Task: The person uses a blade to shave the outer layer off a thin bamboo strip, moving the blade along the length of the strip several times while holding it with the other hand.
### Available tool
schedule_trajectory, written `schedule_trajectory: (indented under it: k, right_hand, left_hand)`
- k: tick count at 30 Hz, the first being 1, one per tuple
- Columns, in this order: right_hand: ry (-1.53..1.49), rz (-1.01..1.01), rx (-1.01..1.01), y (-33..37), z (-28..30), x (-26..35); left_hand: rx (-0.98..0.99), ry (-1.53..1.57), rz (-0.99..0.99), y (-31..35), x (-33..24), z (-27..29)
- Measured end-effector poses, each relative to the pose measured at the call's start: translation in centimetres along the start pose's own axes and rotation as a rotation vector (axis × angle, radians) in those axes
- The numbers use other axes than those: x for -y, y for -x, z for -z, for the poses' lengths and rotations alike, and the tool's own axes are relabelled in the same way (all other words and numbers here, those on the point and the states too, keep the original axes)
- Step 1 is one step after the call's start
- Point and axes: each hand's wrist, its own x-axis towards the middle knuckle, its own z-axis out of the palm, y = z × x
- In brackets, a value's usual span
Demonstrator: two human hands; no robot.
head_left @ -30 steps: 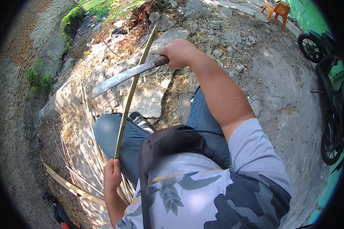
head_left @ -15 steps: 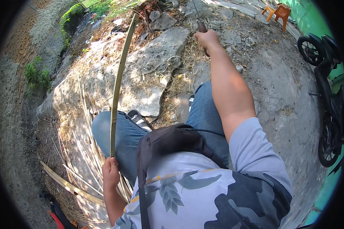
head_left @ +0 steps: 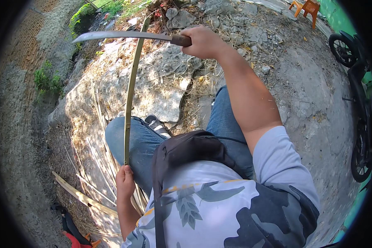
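Note:
My left hand grips the near end of a long thin bamboo strip, which runs up over my left knee toward the far ground. My right hand is stretched forward and closed on the dark handle of a long machete. Its blade points left and crosses the strip near the strip's far end. I cannot tell whether the blade touches the strip.
Several cut bamboo strips lie on the ground at my left. A cracked flat rock sits ahead among dry straw. A parked motorbike stands at the right, an orange chair at the far top right, and a brick wall at the left.
The machete went from crossing the strip low, to raised out of view, and now lies across the strip's far end. The strip swung slightly; my left hand held its grip.

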Motion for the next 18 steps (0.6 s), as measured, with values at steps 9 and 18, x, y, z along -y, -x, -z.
schedule_trajectory:
  k: [9,18]
  right_hand:
    - [0.251,0.192,0.507,1.0,-3.2,9.5]
    - [0.115,-0.262,0.235,-0.4,-3.1,-0.3]
  left_hand:
    - [-0.096,-0.119,-0.029,0.2,-0.5,-0.9]
    - [-0.099,-0.077,-0.041,0.4,-1.3,-1.0]
